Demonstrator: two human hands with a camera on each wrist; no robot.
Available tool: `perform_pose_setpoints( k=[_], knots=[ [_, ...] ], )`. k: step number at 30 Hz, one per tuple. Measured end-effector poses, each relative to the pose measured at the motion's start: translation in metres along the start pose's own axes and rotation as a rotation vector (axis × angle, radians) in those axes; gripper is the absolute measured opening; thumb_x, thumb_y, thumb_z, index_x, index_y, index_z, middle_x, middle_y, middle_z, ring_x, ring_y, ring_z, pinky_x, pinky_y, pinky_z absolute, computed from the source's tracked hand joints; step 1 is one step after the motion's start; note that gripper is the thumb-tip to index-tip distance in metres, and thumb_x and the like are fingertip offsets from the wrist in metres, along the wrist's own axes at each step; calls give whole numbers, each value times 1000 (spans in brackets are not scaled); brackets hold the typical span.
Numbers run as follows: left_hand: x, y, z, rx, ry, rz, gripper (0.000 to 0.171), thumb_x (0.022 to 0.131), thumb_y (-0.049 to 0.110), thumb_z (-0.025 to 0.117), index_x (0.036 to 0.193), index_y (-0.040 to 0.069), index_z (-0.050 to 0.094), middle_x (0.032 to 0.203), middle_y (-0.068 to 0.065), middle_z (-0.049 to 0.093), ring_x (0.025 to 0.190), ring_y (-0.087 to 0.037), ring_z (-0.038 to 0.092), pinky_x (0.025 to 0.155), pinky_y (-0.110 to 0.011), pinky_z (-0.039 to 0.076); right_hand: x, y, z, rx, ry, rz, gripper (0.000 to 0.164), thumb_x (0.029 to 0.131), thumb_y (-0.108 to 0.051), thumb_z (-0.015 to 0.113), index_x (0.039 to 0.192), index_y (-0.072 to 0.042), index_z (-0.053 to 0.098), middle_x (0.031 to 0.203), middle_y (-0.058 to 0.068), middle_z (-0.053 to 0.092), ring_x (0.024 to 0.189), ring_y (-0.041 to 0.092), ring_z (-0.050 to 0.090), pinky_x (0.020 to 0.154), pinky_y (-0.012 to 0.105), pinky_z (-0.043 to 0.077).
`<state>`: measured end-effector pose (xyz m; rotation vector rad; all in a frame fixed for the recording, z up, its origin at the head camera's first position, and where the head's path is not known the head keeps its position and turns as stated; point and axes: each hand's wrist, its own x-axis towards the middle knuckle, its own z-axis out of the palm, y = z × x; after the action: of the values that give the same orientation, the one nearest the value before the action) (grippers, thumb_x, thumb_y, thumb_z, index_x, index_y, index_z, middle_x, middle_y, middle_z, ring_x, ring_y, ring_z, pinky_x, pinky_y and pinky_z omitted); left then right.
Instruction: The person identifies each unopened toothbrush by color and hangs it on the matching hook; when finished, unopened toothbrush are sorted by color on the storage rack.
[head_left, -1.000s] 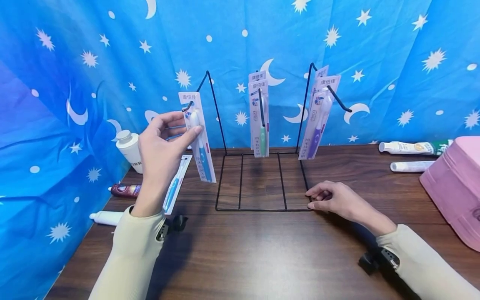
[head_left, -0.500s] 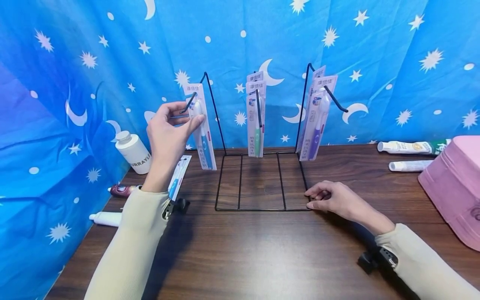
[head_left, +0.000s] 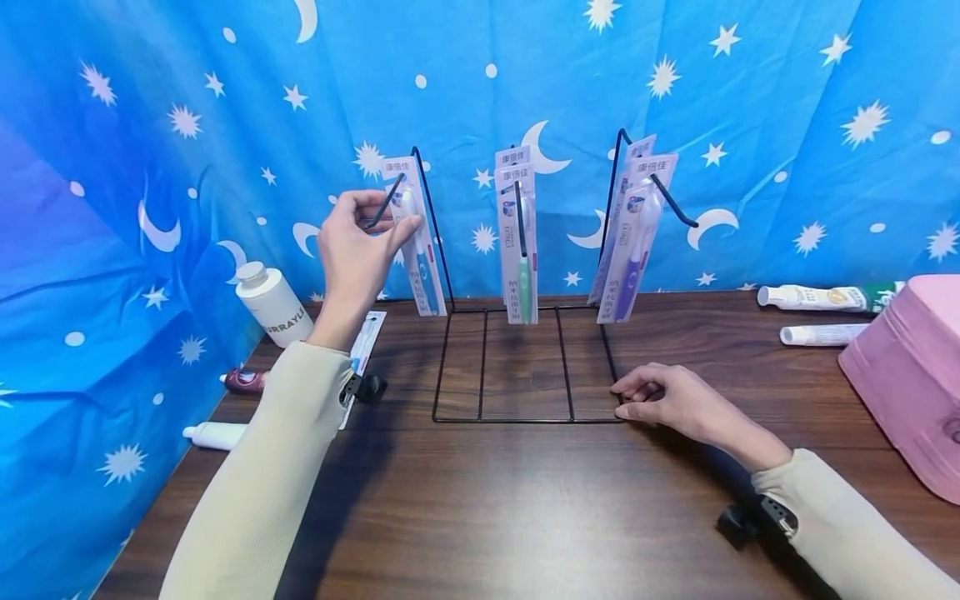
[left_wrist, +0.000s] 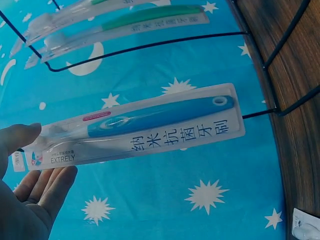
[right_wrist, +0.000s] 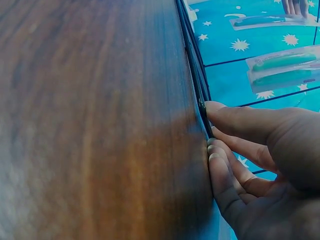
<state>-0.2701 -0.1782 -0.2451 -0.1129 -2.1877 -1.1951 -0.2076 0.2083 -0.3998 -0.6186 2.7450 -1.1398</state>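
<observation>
My left hand (head_left: 358, 254) pinches the upper part of a packaged blue toothbrush (head_left: 422, 271), whose card hangs on the left hook of a black wire rack (head_left: 517, 421). In the left wrist view, the thumb lies along one edge of the toothbrush pack (left_wrist: 165, 122) and the fingers are at the other edge. At the rack's front right base corner, my right hand (head_left: 678, 402) pinches the wire between thumb and fingers. Packaged green toothbrushes (head_left: 524, 283) hang on the middle hook, and packaged purple ones (head_left: 630, 275) on the right hook.
Another packaged toothbrush (head_left: 365, 342) lies on the table behind my left forearm. To the left are a white bottle (head_left: 273, 304), a dark red tube (head_left: 243, 381) and a white tube (head_left: 215, 435). At right lie two tubes, one white and green (head_left: 825, 297), beside a pink case (head_left: 911, 375).
My left hand has moved the blue toothbrush pack back along the left hook, up and to the right in view, toward the rack's upright. The right hand has stayed at the base corner.
</observation>
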Motion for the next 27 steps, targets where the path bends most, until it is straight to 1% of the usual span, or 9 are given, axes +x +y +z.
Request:
perform_pose_setpoints(
  k=[5, 9, 14, 19, 21, 24, 27],
  knots=[
    [5, -5, 3, 10, -5, -21, 52, 80, 42, 78, 119, 12, 59, 106, -1, 67, 95, -9, 64, 84, -26, 48, 1, -1, 1, -16, -13, -6, 27, 83, -25, 78, 105, -11, 71, 83, -3, 64, 75, 14, 56, 64, 26, 46],
    [7, -9, 3, 5, 0, -14, 52, 80, 42, 77, 119, 12, 59, 105, -1, 66, 94, -10, 63, 85, -26, 47, 3, 0, 3, -22, -23, -4, 26, 83, -24, 77, 106, -11, 71, 84, -3, 63, 76, 15, 57, 65, 27, 46],
    [8, -13, 1, 6, 9, -19, 53, 80, 44, 77, 119, 12, 59, 104, -1, 66, 95, -10, 63, 85, -27, 47, 6, 0, 6, -20, -30, -1, 26, 83, -22, 77, 105, -12, 71, 85, -3, 64, 78, 16, 57, 67, 27, 47],
    [9, -15, -2, 37, 2, -36, 56, 79, 49, 76, 119, 13, 60, 105, -1, 66, 95, -9, 63, 85, -27, 47, 8, -1, 6, -20, -27, -17, 26, 83, -23, 77, 105, -11, 71, 84, -3, 64, 77, 16, 57, 66, 27, 47],
    [9, -16, -3, 57, -8, -40, 58, 77, 50, 77, 119, 13, 60, 106, 0, 67, 95, -9, 64, 85, -26, 47, 7, -1, 6, -26, -25, -20, 27, 84, -25, 77, 106, -11, 71, 84, -3, 64, 77, 16, 57, 65, 27, 47],
    [9, -22, -4, 91, -43, -59, 59, 77, 49, 78, 121, 13, 60, 108, 0, 68, 97, -9, 64, 86, -27, 48, 5, -1, 4, -35, -22, -6, 27, 84, -25, 77, 106, -12, 71, 85, -3, 64, 77, 16, 58, 66, 27, 47],
    [9, -34, -7, 122, -88, -75, 56, 79, 43, 78, 122, 12, 60, 109, -2, 67, 99, -12, 64, 85, -29, 49, 3, -2, 2, -46, -16, 18, 27, 84, -26, 77, 107, -12, 71, 86, -2, 64, 78, 16, 57, 66, 27, 47]
  ],
)
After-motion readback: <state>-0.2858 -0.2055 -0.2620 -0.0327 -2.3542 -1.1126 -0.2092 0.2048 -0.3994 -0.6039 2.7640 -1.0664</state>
